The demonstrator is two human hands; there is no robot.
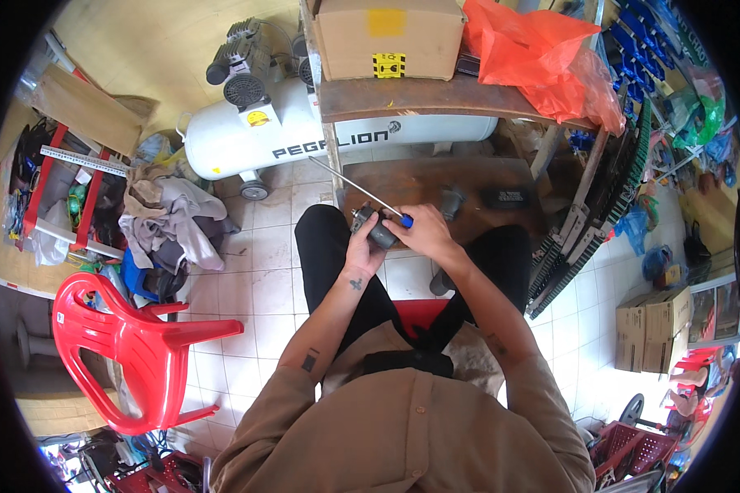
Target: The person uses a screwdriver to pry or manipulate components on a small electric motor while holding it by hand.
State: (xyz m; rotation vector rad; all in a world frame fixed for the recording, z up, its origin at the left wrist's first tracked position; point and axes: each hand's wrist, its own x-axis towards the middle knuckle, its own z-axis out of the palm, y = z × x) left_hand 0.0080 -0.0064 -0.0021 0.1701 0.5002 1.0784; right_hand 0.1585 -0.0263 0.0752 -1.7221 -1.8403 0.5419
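Note:
My left hand [365, 244] is wrapped round a dark grey, motor-like part [381, 236] with a metal end, held above my lap. Close beside it, my right hand [426, 233] grips a long screwdriver [353, 187]. Its blue handle shows at the fingers, and the thin metal shaft points up and to the left, past the part. The fingers of both hands nearly meet. Beyond them, a low wooden bench [403, 179] carries a dark grey cup-shaped piece [450, 201] and a flat black case [510, 196].
A white air compressor [247, 144] stands behind the bench. Above it, a wooden shelf [419, 97] bears a cardboard box [390, 41] and an orange plastic bag [534, 53]. To the left is a red plastic chair [131, 353]; dark toothed strips [584, 214] lean at the right.

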